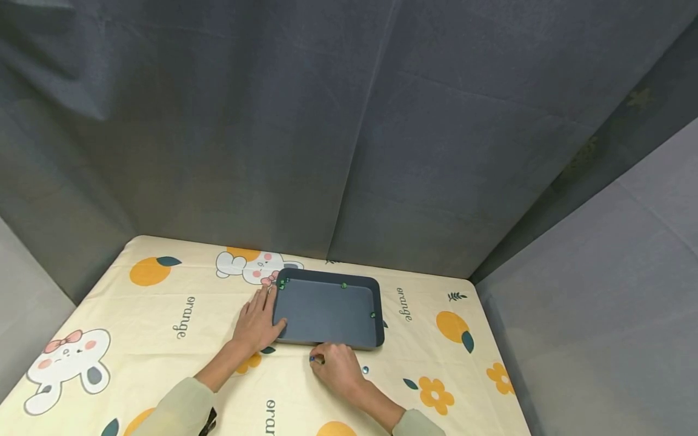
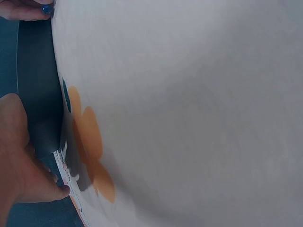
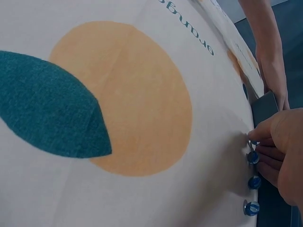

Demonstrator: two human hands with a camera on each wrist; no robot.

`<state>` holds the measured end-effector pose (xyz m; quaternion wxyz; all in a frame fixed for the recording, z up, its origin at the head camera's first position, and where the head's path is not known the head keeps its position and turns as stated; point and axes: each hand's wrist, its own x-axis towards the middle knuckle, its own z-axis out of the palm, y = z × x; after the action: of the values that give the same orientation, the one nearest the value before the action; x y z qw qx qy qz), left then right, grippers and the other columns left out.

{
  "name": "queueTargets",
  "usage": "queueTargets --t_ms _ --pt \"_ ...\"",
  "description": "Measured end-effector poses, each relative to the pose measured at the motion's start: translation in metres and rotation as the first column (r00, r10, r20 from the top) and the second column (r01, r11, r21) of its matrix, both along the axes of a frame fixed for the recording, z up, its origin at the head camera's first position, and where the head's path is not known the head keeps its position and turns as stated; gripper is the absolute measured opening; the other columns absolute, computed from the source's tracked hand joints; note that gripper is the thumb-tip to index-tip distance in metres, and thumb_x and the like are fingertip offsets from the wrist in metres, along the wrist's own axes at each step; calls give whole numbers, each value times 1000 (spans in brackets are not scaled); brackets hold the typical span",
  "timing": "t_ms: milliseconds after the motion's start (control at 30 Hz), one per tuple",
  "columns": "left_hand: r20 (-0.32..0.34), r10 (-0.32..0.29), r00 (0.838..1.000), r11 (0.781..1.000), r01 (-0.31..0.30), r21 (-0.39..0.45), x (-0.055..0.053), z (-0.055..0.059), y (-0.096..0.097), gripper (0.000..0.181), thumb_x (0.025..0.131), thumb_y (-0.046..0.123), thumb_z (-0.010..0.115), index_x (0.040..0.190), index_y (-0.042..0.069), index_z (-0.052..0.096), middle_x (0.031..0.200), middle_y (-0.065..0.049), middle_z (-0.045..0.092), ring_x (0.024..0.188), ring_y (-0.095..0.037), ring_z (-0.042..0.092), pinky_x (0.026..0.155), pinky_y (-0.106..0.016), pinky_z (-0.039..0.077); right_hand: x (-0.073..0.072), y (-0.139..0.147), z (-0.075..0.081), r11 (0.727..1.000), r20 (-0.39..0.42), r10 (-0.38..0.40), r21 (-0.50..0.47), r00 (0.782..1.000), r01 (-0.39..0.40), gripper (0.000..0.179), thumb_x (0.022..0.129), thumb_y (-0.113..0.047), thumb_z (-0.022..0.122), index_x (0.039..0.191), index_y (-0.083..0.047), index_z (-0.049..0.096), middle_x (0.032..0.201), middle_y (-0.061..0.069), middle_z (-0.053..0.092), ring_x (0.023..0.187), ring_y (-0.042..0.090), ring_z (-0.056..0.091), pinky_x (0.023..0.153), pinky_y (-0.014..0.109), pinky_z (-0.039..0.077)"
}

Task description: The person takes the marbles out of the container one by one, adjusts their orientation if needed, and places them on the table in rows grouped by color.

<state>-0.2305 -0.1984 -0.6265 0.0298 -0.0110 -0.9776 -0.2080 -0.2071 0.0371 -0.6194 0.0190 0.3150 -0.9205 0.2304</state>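
Observation:
A dark grey rectangular tray (image 1: 327, 312) lies on the table with several small green marbles in it, one of them a green marble (image 1: 344, 285) by the far wall. My left hand (image 1: 255, 327) rests at the tray's left side, its thumb over the near-left rim. In front of the tray's near side, my right hand (image 1: 339, 370) has curled fingers and pinches a blue marble (image 2: 47, 9) at the fingertips. Other blue marbles, including one blue marble (image 3: 254, 182), sit in a row on the cloth beside that hand, near the tray wall.
A cream cloth (image 1: 207, 284) printed with oranges, flowers, rabbits and lettering covers the table. Dark grey curtain (image 1: 245, 133) hangs behind the far edge, and a lighter grey panel (image 1: 611, 272) stands at the right.

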Motion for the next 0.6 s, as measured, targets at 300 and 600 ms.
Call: queueTargets --t_ms 300,600 --pt "-16 6 1000 1000 -6 4 0 0 1 89 94 39 65 157 -3 19 160 -28 19 146 -45 21 113 -63 22 0 0 -1 1000 -47 12 12 999 -11 12 78 -12 83 89 -16 79 87 -8 74 74 1 66 62 19 53" --pt "-22 3 1000 1000 -3 3 0 -1 0 89 94 40 65 157 -3 20 160 -28 19 145 -45 21 113 -63 23 0 1 -2 1000 -50 21 12 999 -20 13 78 -12 83 89 -16 79 87 -8 73 74 1 66 63 19 52"
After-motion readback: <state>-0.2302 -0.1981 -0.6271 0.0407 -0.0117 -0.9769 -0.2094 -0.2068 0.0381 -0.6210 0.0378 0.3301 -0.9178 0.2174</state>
